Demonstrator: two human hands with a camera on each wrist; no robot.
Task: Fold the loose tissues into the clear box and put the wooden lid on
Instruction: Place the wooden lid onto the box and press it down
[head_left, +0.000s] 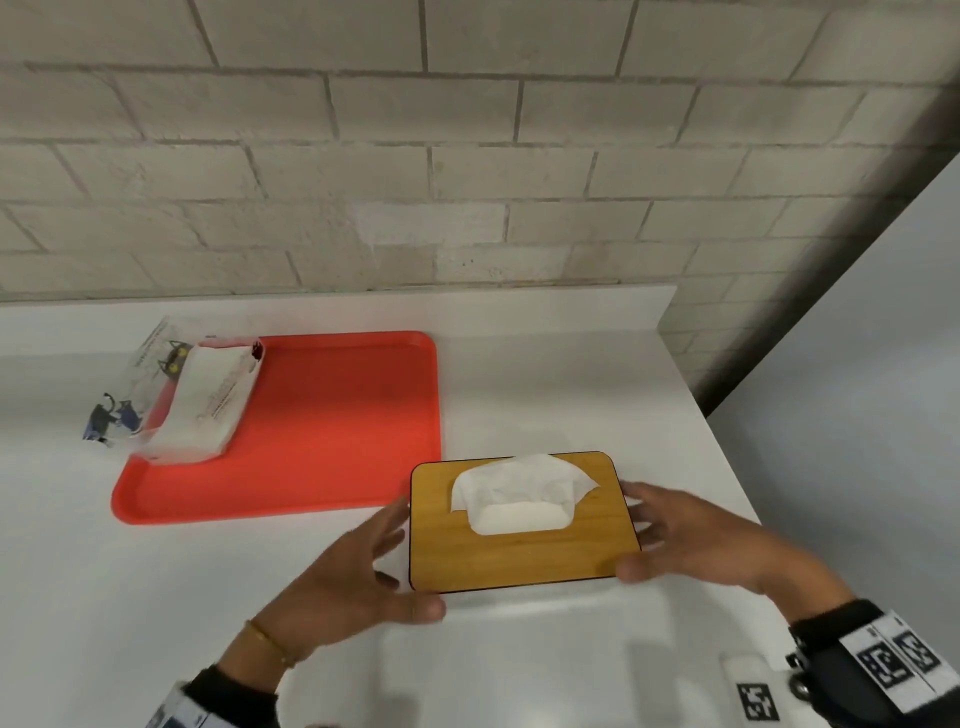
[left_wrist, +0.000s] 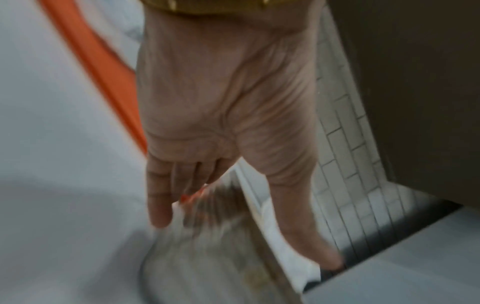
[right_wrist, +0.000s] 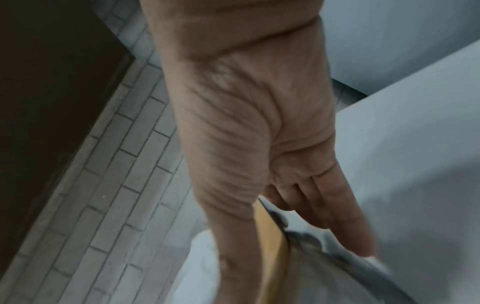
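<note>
The wooden lid (head_left: 524, 556) lies flat on the clear box (left_wrist: 207, 257), whose walls barely show in the head view. A white tissue (head_left: 519, 493) pokes up through the lid's slot. My left hand (head_left: 387, 558) is at the box's left end with straight, spread fingers and its thumb by the front left corner. At the right end my right hand (head_left: 649, 530) mirrors it, thumb touching the lid's front right corner. In the right wrist view the lid's edge (right_wrist: 270, 236) runs between thumb and fingers (right_wrist: 345, 226). Neither hand curls round anything.
A red tray (head_left: 337, 415) lies just behind and left of the box. An opened plastic tissue pack (head_left: 208, 410) sits on the tray's left side. The brick wall (head_left: 467, 156) runs behind the white table, whose right edge (head_left: 737, 467) is close to my right hand.
</note>
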